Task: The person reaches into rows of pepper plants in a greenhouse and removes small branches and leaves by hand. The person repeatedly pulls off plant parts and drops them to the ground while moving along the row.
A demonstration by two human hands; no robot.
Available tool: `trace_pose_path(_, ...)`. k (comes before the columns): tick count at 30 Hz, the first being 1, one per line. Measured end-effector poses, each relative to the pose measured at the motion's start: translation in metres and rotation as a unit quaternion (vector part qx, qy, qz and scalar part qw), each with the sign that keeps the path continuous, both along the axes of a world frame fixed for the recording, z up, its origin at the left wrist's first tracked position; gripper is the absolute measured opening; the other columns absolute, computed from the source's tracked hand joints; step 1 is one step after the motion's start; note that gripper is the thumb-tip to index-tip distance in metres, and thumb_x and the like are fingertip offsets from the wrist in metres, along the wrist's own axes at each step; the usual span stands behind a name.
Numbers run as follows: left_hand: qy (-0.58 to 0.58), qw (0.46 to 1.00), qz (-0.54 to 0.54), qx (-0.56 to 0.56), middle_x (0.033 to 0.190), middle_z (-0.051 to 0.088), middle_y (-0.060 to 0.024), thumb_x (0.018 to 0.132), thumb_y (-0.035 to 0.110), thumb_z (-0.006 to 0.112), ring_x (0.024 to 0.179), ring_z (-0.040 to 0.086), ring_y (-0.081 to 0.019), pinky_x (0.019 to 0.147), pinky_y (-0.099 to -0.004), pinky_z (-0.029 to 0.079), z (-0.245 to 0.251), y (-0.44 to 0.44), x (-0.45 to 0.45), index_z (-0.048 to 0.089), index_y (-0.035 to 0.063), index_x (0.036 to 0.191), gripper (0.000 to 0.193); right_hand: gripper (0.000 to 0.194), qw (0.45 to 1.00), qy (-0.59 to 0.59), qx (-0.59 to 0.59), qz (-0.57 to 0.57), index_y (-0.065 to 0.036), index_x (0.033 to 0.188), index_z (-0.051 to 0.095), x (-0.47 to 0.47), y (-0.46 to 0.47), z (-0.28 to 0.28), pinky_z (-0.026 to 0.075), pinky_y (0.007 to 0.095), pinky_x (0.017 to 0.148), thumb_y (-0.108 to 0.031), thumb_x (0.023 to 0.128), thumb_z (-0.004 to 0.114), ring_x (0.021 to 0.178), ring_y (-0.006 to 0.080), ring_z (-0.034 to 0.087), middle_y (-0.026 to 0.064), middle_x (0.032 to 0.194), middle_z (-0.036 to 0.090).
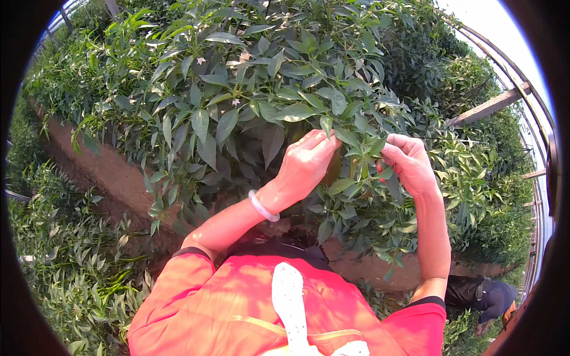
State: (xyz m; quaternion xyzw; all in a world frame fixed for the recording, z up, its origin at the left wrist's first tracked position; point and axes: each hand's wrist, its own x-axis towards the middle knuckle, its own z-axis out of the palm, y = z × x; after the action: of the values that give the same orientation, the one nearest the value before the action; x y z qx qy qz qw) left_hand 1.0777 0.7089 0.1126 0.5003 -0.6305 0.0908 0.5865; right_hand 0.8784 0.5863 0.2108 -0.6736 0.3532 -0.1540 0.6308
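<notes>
Before me stands a leafy pepper plant [296, 113] with a few small pale flowers. My left hand [307, 162], with a pale bangle [263, 206] on its wrist, has its fingers pinched together at a shoot near the front of the plant. Exactly what lies between those fingertips is hidden by the hand and leaves. To the right, my right hand [407, 162] pinches thumb and forefinger at a leafy shoot [365, 153] of the same plant. Its lower fingers are partly behind leaves, where a small red patch shows.
A dark thin line [449, 139] runs right from beside my right hand. Bare soil paths [111, 164] border the row. Green peppers [113, 285] lie or hang among plants at lower left. A person [490, 296] bends over at lower right. A beam [490, 106] meets the curved greenhouse frame.
</notes>
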Motion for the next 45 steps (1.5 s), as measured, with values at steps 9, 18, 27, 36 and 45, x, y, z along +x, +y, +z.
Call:
trace_pose_path(9, -0.017, 0.999, -0.012, 0.035, 0.097, 0.06, -0.0068, 0.068, 0.003, 0.072, 0.066, 0.063, -0.0266, 0.059, -0.0393, 0.054, 0.012, -0.012, -0.019, 0.065, 0.007, 0.107, 0.039, 0.015, 0.998, -0.028, -0.037, 0.045, 0.002, 0.095, 0.068, -0.001, 0.005, 0.002, 0.053, 0.0246, 0.059, -0.012, 0.097, 0.065, 0.064, 0.0108, 0.065, 0.0057, 0.08, 0.07)
trace_pose_path(18, -0.106, 0.991, -0.041, 0.07, 0.09, 0.053, -0.0094, 0.069, 0.004, 0.065, 0.084, 0.064, -0.0268, 0.069, -0.0357, 0.055, 0.014, -0.012, -0.01, 0.062, 0.0002, 0.087, 0.019, 0.03, 0.922, 0.057, -0.382, -0.022, 0.0, 0.104, 0.07, 0.075, -0.041, 0.044, 0.053, 0.0256, 0.068, -0.028, 0.103, 0.059, 0.082, 0.0099, 0.068, 0.0065, 0.088, 0.073)
trace_pose_path(27, -0.128, 0.983, -0.092, 0.093, 0.105, 0.064, -0.0187, 0.08, 0.003, 0.066, 0.089, 0.068, -0.0344, 0.073, -0.0401, 0.058, -0.006, -0.012, -0.004, 0.06, -0.0018, 0.116, 0.037, 0.032, 0.932, 0.228, -0.206, 0.193, 0.004, 0.093, 0.073, 0.181, -0.081, 0.034, 0.053, 0.0309, 0.066, -0.027, 0.087, 0.073, 0.069, 0.0146, 0.066, 0.0103, 0.079, 0.072)
trace_pose_path(36, -0.058, 0.983, -0.142, 0.1, 0.112, 0.064, -0.0172, 0.076, -0.002, 0.065, 0.1, 0.066, -0.0348, 0.079, -0.0399, 0.058, -0.003, -0.006, 0.001, 0.058, -0.0011, 0.119, 0.043, 0.025, 0.904, 0.275, -0.281, 0.167, 0.0, 0.077, 0.071, 0.231, -0.061, 0.076, 0.044, 0.0259, 0.043, -0.023, 0.086, 0.07, 0.045, 0.01, 0.053, 0.0018, 0.061, 0.061)
trace_pose_path(45, -0.036, 0.988, -0.137, 0.065, 0.113, 0.066, -0.0144, 0.076, -0.002, 0.066, 0.101, 0.067, -0.0323, 0.08, -0.0387, 0.059, 0.002, -0.008, 0.012, 0.062, -0.0005, 0.111, 0.035, 0.023, 0.811, 0.292, -0.461, 0.21, 0.001, 0.092, 0.075, 0.209, -0.133, 0.08, 0.053, 0.0299, 0.063, -0.021, 0.087, 0.07, 0.063, 0.0138, 0.066, 0.0093, 0.072, 0.071)
